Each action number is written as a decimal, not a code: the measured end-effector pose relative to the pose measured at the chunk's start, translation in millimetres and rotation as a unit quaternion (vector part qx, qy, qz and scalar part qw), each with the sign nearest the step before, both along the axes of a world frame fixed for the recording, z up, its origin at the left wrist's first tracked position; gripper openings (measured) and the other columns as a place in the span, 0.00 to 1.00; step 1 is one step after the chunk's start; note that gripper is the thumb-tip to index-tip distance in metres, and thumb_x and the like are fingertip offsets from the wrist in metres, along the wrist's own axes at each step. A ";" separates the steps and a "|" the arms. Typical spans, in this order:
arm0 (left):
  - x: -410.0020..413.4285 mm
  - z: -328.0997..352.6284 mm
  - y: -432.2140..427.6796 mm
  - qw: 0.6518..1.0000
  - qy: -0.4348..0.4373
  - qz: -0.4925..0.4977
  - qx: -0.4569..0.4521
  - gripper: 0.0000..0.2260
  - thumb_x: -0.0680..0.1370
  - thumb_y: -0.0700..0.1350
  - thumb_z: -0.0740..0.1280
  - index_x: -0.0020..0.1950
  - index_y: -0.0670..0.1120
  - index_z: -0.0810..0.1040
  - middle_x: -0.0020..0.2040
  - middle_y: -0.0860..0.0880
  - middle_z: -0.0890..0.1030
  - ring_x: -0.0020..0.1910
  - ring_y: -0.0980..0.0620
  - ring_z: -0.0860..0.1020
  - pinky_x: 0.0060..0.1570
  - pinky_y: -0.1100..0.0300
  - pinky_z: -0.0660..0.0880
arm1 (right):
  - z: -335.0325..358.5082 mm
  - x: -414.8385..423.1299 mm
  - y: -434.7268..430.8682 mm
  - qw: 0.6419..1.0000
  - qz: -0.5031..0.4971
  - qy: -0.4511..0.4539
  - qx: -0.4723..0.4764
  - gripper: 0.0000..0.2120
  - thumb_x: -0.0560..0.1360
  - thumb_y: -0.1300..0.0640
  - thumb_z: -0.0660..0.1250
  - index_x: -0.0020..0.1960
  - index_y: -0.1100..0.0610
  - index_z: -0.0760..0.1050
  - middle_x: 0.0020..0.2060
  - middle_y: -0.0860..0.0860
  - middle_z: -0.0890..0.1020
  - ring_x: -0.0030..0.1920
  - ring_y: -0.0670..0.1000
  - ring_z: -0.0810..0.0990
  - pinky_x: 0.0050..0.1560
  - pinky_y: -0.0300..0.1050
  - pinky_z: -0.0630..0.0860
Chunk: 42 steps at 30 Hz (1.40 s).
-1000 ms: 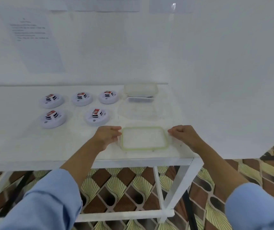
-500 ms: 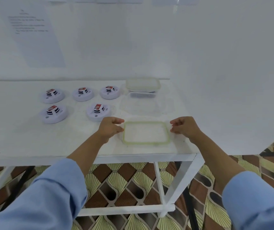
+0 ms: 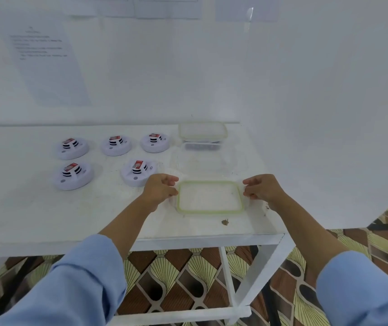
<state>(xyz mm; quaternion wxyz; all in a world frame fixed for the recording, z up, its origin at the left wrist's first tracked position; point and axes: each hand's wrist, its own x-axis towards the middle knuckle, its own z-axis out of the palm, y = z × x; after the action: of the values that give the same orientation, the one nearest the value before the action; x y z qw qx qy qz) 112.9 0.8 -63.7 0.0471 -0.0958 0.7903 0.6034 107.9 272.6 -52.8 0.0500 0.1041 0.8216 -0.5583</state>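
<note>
The lid (image 3: 209, 196) has clear side flaps that barely show; the left hand (image 3: 160, 190) and right hand (image 3: 263, 189) curl at its ends, grip not certain.

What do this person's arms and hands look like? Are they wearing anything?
Loose light-blue fabric covers both upper arms: the left sleeve and right sleeve end near the elbows, with the forearms uncovered. The left hand and right hand show no gloves, rings or watch.

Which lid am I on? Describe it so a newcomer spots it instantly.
On the white table, look at the near right corner, between the left hand and right hand. There lies the clear rectangular lid with a green rim; the other green-rimmed lid sits farther back by the wall.
</note>
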 end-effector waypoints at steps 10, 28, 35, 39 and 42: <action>-14.7 -0.7 -2.6 1.000 -0.007 -0.011 0.006 0.18 0.69 0.25 0.67 0.58 0.37 0.77 0.43 0.46 0.74 0.50 0.47 0.74 0.41 0.65 0.75 | -3.3 -15.0 -1.2 1.000 -0.009 0.013 0.009 0.13 0.66 0.76 0.66 0.50 0.69 0.77 0.31 0.55 0.76 0.32 0.50 0.74 0.35 0.38 0.74; -111.1 34.5 -1.5 0.995 0.007 0.058 0.080 0.11 0.75 0.36 0.67 0.57 0.38 0.75 0.37 0.49 0.73 0.35 0.54 0.71 0.37 0.65 0.69 | 32.3 -107.7 -0.1 0.991 -0.076 -0.008 -0.108 0.05 0.73 0.65 0.66 0.39 0.63 0.73 0.33 0.56 0.76 0.31 0.51 0.73 0.27 0.34 0.75; -173.5 42.3 4.3 0.984 -0.057 0.109 0.127 0.06 0.77 0.38 0.66 0.40 0.40 0.74 0.38 0.46 0.72 0.34 0.52 0.71 0.37 0.63 0.72 | 35.8 -186.3 -14.5 0.980 -0.034 -0.032 -0.191 0.04 0.75 0.64 0.66 0.45 0.66 0.74 0.38 0.55 0.73 0.37 0.52 0.75 0.38 0.42 0.79; -201.6 36.5 0.9 0.981 -0.077 0.113 0.139 0.04 0.76 0.39 0.67 0.46 0.38 0.75 0.40 0.44 0.73 0.42 0.48 0.74 0.40 0.60 0.74 | 31.6 -219.7 -18.8 0.983 -0.014 -0.077 -0.168 0.08 0.75 0.60 0.67 0.43 0.64 0.71 0.37 0.56 0.72 0.36 0.52 0.74 0.36 0.43 0.76; -214.3 35.4 0.8 0.975 -0.089 0.080 0.185 0.03 0.78 0.38 0.64 0.48 0.38 0.75 0.42 0.42 0.75 0.40 0.47 0.75 0.42 0.57 0.75 | 30.7 -236.3 -19.3 0.981 0.012 -0.116 -0.154 0.09 0.74 0.58 0.68 0.47 0.64 0.72 0.38 0.57 0.74 0.36 0.53 0.74 0.39 0.45 0.76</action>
<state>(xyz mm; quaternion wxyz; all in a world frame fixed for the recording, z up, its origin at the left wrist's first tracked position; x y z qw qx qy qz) -101.4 1.6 -28.3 0.0862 -0.2016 0.6475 0.7299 -128.5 253.2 -22.2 0.1673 0.1492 0.7154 -0.6618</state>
